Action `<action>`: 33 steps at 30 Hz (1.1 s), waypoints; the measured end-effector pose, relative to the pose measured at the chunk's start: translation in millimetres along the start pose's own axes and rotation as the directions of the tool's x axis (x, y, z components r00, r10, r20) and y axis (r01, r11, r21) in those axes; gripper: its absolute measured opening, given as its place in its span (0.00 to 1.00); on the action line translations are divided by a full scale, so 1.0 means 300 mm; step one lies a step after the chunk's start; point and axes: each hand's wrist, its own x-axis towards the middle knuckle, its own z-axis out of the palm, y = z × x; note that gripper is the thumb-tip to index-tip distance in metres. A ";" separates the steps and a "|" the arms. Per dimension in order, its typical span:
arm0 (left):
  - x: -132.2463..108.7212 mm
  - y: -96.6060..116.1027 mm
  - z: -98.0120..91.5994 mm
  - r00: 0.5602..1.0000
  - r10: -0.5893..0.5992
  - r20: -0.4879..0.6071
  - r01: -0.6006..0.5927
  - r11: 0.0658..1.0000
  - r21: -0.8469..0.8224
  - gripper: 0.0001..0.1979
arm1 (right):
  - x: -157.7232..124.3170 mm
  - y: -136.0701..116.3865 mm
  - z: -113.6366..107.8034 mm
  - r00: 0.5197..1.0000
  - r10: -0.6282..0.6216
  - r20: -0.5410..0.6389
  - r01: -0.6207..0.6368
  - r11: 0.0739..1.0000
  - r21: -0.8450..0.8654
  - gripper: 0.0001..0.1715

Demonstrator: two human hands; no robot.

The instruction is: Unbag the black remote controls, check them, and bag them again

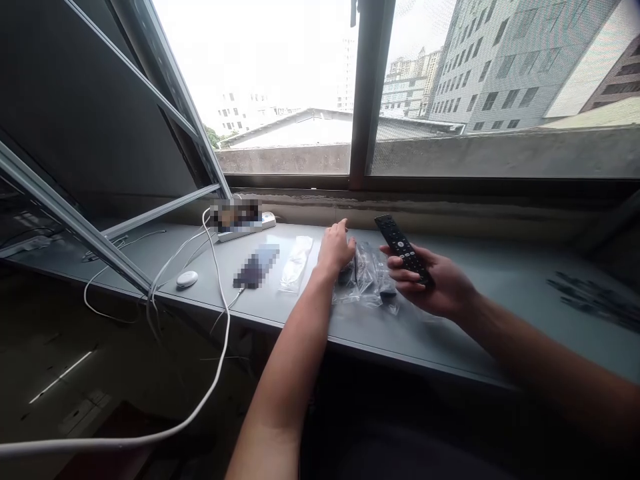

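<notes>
My right hand is wrapped round a black remote control, which it holds tilted above the shelf with the button side facing me. My left hand is at the left edge of some clear plastic bags with dark items inside. Its fingers are partly stretched and the thumb stands apart; I see nothing held in it. Left of that hand lies a flat white packet in clear wrapping.
A blurred phone-like device is plugged into a white cable. Behind it sits a power strip. Nearby are a round white case and a metal frame. Several dark slim items lie at right. Windows stand behind the grey shelf.
</notes>
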 end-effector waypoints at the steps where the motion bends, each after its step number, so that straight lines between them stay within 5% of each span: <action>1: 0.000 -0.001 0.000 1.000 0.000 0.001 0.000 1.000 -0.002 0.32 | -0.001 0.001 0.004 1.000 -0.002 -0.013 0.002 1.000 0.006 0.22; 9: 0.003 -0.008 0.002 1.000 0.007 0.011 -0.006 1.000 -0.017 0.33 | -0.005 -0.004 0.026 0.987 -0.003 -0.163 -0.004 0.999 -0.042 0.20; 16: 0.000 -0.003 0.008 1.000 -0.003 0.028 0.003 1.000 -0.016 0.33 | -0.002 -0.005 0.001 1.000 0.015 -0.001 -0.016 0.999 -0.030 0.22; 23: 0.000 0.003 0.000 0.999 -0.005 0.041 0.005 1.000 -0.013 0.33 | -0.004 -0.007 0.007 0.995 -0.037 -0.096 0.031 0.998 -0.061 0.24; 29: 0.000 0.004 0.003 0.999 -0.011 0.042 0.011 1.000 -0.015 0.33 | -0.003 -0.017 -0.012 1.000 -0.013 -0.007 0.012 0.999 -0.046 0.22; 33: 0.000 0.004 0.004 0.999 -0.018 0.044 0.018 1.000 -0.015 0.32 | -0.002 -0.007 0.001 0.998 -0.017 -0.060 0.016 1.000 -0.013 0.21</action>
